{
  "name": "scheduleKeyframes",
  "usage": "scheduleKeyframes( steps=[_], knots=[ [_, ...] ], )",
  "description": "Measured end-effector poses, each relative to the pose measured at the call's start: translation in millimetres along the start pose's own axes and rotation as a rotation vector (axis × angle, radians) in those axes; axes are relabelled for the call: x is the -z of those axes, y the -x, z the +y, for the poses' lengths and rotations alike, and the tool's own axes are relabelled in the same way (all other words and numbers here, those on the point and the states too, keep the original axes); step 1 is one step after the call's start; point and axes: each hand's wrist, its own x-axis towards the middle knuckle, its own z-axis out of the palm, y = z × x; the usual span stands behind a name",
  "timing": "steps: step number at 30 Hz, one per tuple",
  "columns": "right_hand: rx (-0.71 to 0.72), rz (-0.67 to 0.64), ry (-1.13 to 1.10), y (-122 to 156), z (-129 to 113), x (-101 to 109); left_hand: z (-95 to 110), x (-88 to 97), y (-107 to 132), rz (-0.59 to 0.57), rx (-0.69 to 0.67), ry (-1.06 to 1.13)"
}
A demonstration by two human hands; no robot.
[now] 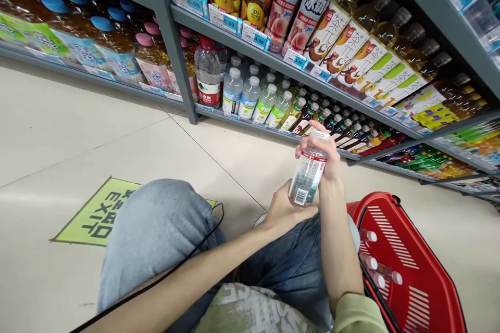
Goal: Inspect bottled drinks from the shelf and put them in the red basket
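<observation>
Between my two hands I hold a clear plastic drink bottle point(308, 177), slightly tilted, with a pale cap and a label that shows a red band and a barcode. My left hand point(287, 205) is closed round the bottle's lower end. Up near the cap, my right hand point(328, 153) wraps its fingers behind and beside the neck. A red shopping basket point(429, 260) stands on the floor beside my right forearm, with several capped clear bottles point(380, 270) lying in it.
Ahead runs a grey shelf unit point(234, 34) filled with bottled drinks, its bottom row point(250, 96) close to the floor. A yellow-green EXIT sign point(94, 213) is on the tiles at left. A black cable point(187, 255) crosses my left leg.
</observation>
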Motion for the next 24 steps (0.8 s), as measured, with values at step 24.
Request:
scheduleKeyframes(
  steps=[24],
  knots=[
    [-0.317, 0.155, -0.241, -11.0, 17.7, -8.3, -0.7, 10.0, -3.5, -0.287, 0.32, 0.663]
  ],
)
